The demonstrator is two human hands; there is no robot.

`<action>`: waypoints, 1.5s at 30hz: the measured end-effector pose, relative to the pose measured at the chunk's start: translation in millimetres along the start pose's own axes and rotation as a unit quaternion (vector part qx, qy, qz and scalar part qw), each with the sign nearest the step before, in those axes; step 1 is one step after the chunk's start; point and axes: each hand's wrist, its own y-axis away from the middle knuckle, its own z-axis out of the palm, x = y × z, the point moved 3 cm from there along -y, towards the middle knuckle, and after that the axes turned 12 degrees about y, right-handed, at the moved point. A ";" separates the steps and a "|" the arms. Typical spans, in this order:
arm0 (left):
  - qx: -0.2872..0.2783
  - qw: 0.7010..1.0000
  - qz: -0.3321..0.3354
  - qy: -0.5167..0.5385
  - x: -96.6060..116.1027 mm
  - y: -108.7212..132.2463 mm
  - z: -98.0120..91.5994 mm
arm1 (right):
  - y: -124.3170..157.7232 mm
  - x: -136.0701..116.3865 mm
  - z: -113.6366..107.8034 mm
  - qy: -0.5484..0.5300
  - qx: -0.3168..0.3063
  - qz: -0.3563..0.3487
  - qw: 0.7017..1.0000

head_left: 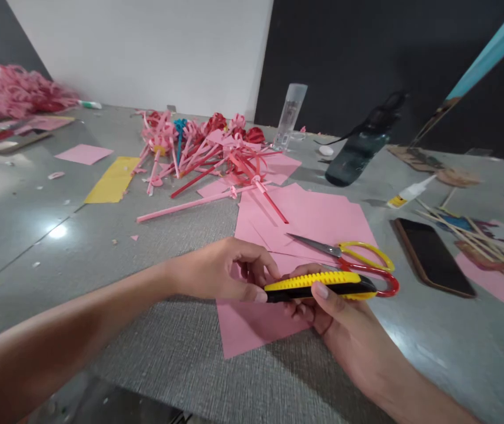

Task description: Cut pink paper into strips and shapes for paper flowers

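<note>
My right hand (340, 321) is wrapped round a yellow and black utility knife (322, 285), held level just above the table. My left hand (225, 272) is curled, its thumb and fingers pinching the knife's left end. Both hands hover over a stack of pink paper sheets (309, 221) on the grey table (168, 341). Red and yellow scissors (358, 259) lie on the pink paper just behind the knife.
A heap of pink and red paper flowers on sticks (208, 147) lies at the back. A phone (433, 256), glue bottle (408, 193), dark bottle (360, 147), clear glass (291, 115), wooden skewers (477, 235) and yellow paper (113, 179) are around.
</note>
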 end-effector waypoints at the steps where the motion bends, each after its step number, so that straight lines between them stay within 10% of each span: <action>1: 0.003 1.000 -0.002 0.004 -0.8 -0.6 0.4 | -0.8 -0.2 -0.5 0.001 0.007 0.000 1.000; 9: 0.015 1.000 0.004 -0.002 -4.1 -1.4 0.6 | -2.8 1.1 -4.3 -0.010 0.030 0.015 0.999; 13: 0.121 0.976 0.099 -0.153 -3.3 -5.2 -20.0 | -2.7 1.4 -4.4 -0.033 0.033 0.020 0.999; 19: 0.245 0.852 0.234 -0.400 0.3 -0.5 -45.6 | -2.0 -5.3 -1.5 -0.056 0.029 -0.006 0.998; 29: 0.274 0.604 0.211 -0.718 30.3 -39.9 -98.8 | -4.1 -10.8 -7.8 -0.081 0.044 -0.026 0.995; 36: 0.288 0.617 0.170 -0.712 18.7 -86.6 -144.5 | -13.4 -7.6 -14.2 -0.111 0.071 -0.012 0.991; 45: 0.276 0.646 0.166 -0.692 7.3 -89.5 -150.8 | -9.0 -3.1 -10.5 -0.072 0.054 0.013 0.996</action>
